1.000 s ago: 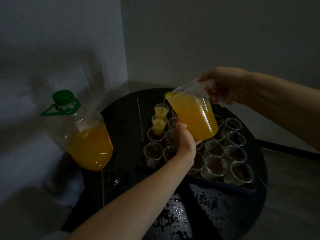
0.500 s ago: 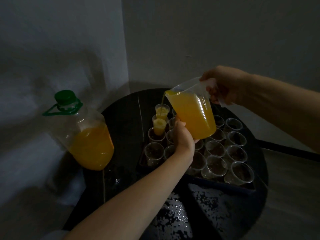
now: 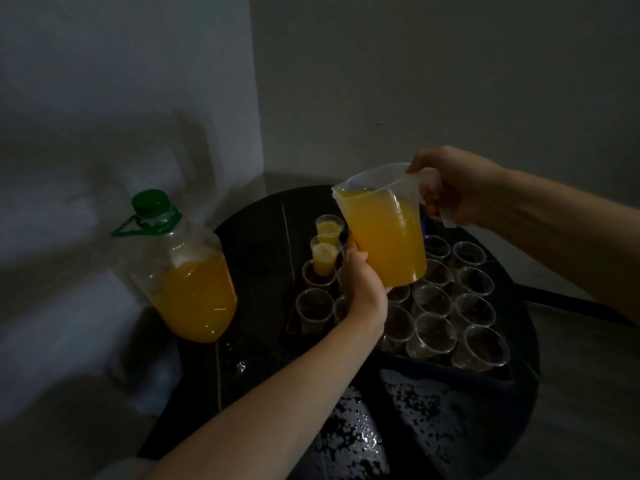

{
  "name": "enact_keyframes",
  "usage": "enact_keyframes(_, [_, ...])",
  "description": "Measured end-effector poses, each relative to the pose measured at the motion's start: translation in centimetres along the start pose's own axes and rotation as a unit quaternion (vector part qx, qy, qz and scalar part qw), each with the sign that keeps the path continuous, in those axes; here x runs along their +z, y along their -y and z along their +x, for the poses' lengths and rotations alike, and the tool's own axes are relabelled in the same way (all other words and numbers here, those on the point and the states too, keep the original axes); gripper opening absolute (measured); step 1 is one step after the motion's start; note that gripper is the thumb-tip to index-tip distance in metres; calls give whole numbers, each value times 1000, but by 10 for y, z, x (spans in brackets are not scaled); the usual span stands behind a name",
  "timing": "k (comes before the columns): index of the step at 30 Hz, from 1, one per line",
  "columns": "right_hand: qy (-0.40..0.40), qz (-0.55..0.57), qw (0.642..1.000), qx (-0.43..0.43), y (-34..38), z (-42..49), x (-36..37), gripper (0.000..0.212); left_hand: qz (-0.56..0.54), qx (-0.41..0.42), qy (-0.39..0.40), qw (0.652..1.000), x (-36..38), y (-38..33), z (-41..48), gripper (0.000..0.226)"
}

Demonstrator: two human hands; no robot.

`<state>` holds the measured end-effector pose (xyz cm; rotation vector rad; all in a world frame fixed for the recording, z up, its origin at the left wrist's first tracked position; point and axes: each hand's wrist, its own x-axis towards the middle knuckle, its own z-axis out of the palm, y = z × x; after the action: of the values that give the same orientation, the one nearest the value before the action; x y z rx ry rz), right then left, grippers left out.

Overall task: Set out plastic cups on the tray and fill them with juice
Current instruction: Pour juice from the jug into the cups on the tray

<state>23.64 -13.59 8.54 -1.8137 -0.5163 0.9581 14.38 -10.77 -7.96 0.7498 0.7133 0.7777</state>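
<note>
A clear plastic jug (image 3: 384,233) nearly full of orange juice hangs above the tray. My right hand (image 3: 453,185) grips its handle. My left hand (image 3: 363,282) props the jug's lower left side from underneath, fingers hidden behind it. Several clear plastic cups (image 3: 433,301) stand in rows on a dark tray (image 3: 450,370). Two cups at the far left, the farther (image 3: 329,227) and the nearer (image 3: 324,252), hold juice; the other cups look empty. No juice is running from the spout.
A big clear bottle (image 3: 187,271) with a green cap, about half full of juice, stands at the round dark table's (image 3: 256,237) left edge. Wet patches glisten on the table's near side. Grey walls meet in a corner right behind the table.
The jug has tipped back toward upright and the stream into the far left cup has stopped. Both hands stay on the jug.
</note>
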Motion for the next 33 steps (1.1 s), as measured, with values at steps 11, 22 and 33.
enact_keyframes(11, [13,-38,999,-7,-11,-7,1,19,-11,2,3,1000,-13,5,-27,44])
enact_keyframes(22, [38,-69,997,4,-22,7,-1,28,-30,-19,-4,999,-21,9,-41,43])
enact_keyframes(33, [59,-80,995,25,-21,18,1,19,-56,-46,-8,997,-20,8,-46,40])
